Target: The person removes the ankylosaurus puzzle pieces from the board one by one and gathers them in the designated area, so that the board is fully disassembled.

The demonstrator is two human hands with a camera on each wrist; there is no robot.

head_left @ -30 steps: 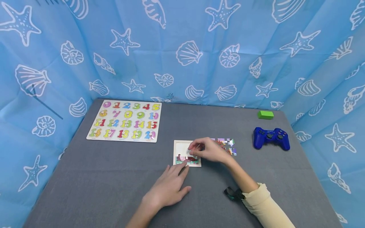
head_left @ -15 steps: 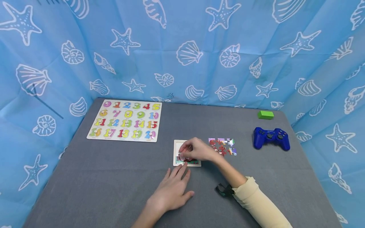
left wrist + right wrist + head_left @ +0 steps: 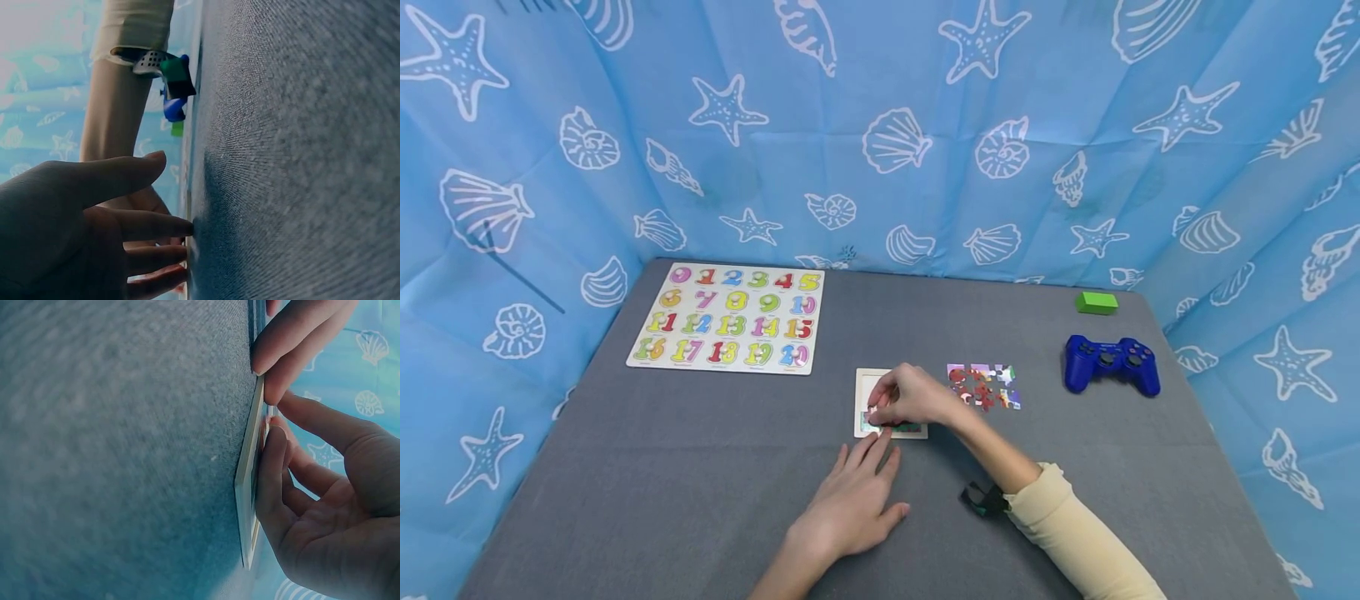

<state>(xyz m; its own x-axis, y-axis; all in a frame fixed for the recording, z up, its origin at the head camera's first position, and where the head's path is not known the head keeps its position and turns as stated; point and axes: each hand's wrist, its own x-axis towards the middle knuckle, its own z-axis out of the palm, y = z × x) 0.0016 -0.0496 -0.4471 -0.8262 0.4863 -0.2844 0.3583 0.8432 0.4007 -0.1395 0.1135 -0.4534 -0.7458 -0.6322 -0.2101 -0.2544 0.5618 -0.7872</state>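
A small square wooden puzzle frame [image 3: 862,387] lies mid-table, with a strip of fitted pieces along its near side. My right hand [image 3: 913,395] is over it, thumb and fingertips pinching a puzzle piece [image 3: 872,409] down at the left part of that strip. The fingers mostly cover this piece. With relaxed, extended fingers, my left hand [image 3: 848,500] touches the frame's near edge. In the right wrist view, the fingertips of both hands meet low over the frame [image 3: 249,469]. Right of the frame lie several loose jigsaw pieces [image 3: 985,385].
A white number board [image 3: 726,318] lies at the back left. On the right are a blue game controller [image 3: 1111,365] and, behind it, a green block [image 3: 1097,302]. A dark strap [image 3: 983,500] hangs by the right sleeve. A blue shell-print curtain [image 3: 880,150] borders the table.
My right hand has moved left across the frame with the piece and lowered it at the strip's left part. My left fingers have drawn back slightly to the near edge.
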